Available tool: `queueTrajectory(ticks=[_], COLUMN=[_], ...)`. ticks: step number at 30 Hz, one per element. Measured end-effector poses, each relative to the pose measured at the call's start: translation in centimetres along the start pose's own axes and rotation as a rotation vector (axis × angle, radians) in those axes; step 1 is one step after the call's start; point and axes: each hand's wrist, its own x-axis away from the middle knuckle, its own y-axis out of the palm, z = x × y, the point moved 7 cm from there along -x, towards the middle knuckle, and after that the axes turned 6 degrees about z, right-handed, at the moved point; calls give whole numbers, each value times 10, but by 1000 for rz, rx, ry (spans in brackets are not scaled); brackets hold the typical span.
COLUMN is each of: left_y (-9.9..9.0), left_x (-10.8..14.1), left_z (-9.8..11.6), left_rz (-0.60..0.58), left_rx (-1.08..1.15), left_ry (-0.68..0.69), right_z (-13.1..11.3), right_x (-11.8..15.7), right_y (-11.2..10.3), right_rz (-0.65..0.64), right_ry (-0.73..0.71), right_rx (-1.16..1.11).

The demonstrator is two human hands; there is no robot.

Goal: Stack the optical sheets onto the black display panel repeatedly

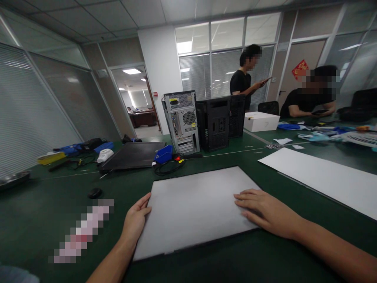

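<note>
A flat white panel (194,212) with a thin dark edge lies on the green table (229,259) in front of me. My left hand (136,220) grips its left edge, with the thumb on top and the fingers at the side. On the panel's right part rests my right hand (262,208), palm down, its fingers stretched out over the white surface.
Computer cases (216,124) stand behind the panel, beside a white box (261,121). A dark flat panel (132,155), a blue object (163,154) and a black mouse (94,193) lie left. Large white sheet (324,179) at right. Two people are beyond the table.
</note>
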Motion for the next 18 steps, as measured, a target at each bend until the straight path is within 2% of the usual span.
queueTrajectory(ticks=[3,5,7,10,14,16,18], left_y=[1,2,2,2,1,1,2], left_x=[1,2,3,4,4,4,4], left_z=[2,2,3,3,5,6,6], left_rz=[-5,-6,-1,2,15,13,4], left_rx=[-25,-26,-32,-49,-53,-43,-27], left_ry=[10,18,31,37,43,46,45], right_z=[11,35,73,142,223,250,259], right_x=[0,2,13,47,104,124,130], right_y=[0,-9,-24,-49,-63,-61,-57], right_rz=[31,130,250,357,370,347,334], right_ry=[-8,61,198,459,726,822,833], right_rx=[70,157,276,449,467,407,359])
